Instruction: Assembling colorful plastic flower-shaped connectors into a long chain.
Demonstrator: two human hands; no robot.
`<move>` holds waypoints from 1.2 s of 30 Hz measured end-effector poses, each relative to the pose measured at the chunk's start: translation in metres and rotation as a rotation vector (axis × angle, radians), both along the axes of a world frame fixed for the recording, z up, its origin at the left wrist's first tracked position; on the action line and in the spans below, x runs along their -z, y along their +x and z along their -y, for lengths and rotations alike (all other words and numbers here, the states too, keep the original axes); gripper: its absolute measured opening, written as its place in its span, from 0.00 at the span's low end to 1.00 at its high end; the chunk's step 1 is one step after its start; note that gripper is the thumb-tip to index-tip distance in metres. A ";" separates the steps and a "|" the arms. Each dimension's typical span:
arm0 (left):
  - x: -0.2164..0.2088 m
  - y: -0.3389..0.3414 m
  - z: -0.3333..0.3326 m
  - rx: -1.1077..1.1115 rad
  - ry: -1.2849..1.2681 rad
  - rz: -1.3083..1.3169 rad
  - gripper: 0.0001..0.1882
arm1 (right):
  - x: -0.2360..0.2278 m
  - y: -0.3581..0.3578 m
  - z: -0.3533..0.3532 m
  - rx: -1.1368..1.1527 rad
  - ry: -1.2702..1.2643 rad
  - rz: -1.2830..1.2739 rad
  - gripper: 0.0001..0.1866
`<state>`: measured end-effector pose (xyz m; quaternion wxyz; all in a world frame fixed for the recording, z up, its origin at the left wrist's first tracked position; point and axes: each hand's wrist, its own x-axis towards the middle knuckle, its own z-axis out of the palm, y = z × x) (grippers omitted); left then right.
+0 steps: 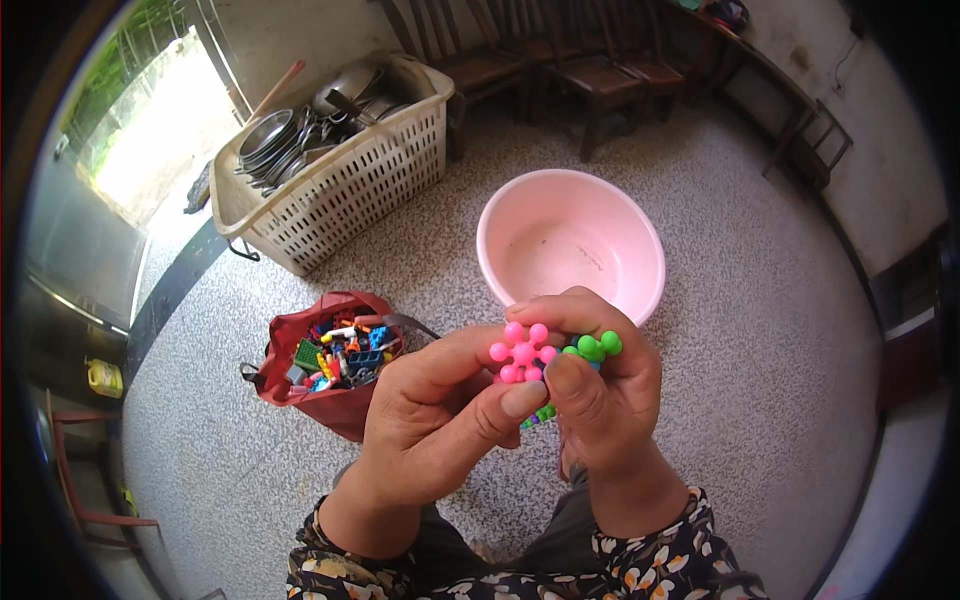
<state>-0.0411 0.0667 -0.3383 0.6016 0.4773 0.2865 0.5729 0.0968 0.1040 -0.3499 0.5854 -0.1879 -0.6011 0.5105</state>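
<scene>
A bright pink toy piece (523, 353), with round knobs set about a middle ball, is held up between my two hands. My left hand (425, 425) is closed on it, thumb below and index finger behind. The thumb of my right hand (615, 400) presses at the pink piece's right side. Green knobbed pieces (598, 347) stick out between the fingers of that closed hand. More small green and purple knobs (541, 415) show under the hands. Whether these pieces are joined to the pink one is hidden by my fingers.
Left of my hands stands a red bag (330, 407) of mixed building bricks (345, 353). Beyond my hands sits a pink basin (570, 235) on the speckled floor. A white slotted crate (355, 180) of pans is at the far left. Wooden chairs (595, 85) line the back wall.
</scene>
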 end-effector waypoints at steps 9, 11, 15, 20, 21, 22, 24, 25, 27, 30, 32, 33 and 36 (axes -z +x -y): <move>-0.005 0.000 0.001 -0.031 0.054 -0.151 0.15 | -0.005 0.009 -0.001 -0.033 -0.046 -0.029 0.09; -0.005 0.000 0.001 -0.048 0.071 -0.186 0.16 | -0.004 0.007 -0.001 0.009 -0.052 -0.118 0.09; 0.001 0.001 -0.002 -0.118 0.202 -0.236 0.20 | -0.009 0.007 0.005 0.047 -0.225 -0.354 0.08; 0.003 0.002 -0.002 -0.151 0.201 -0.195 0.21 | -0.012 0.008 0.007 0.259 -0.114 -0.172 0.08; 0.002 0.002 -0.001 -0.140 0.164 -0.158 0.21 | -0.012 0.007 0.008 0.258 -0.115 -0.173 0.08; 0.002 0.002 -0.001 -0.142 0.163 -0.159 0.21 | -0.011 0.007 0.010 0.212 -0.178 -0.224 0.09; 0.001 0.005 -0.001 -0.110 0.128 -0.093 0.21 | -0.011 0.007 0.012 0.169 -0.241 -0.272 0.10; -0.001 0.007 -0.001 -0.107 0.129 -0.091 0.21 | -0.011 0.006 0.013 0.186 -0.211 -0.262 0.11; -0.003 0.008 0.000 -0.126 0.091 -0.117 0.20 | -0.011 0.007 0.012 0.203 -0.183 -0.252 0.11; -0.002 0.002 -0.002 -0.149 0.163 -0.218 0.20 | -0.013 0.009 0.008 0.309 0.100 -0.013 0.11; -0.003 0.001 0.000 -0.163 0.165 -0.211 0.19 | -0.014 0.008 0.008 0.344 0.214 0.067 0.10; -0.003 0.002 0.001 -0.176 0.164 -0.209 0.18 | -0.015 0.009 0.006 0.344 0.213 0.067 0.10; -0.003 0.002 -0.001 -0.178 0.184 -0.204 0.17 | -0.018 0.011 0.005 0.400 0.384 0.171 0.11</move>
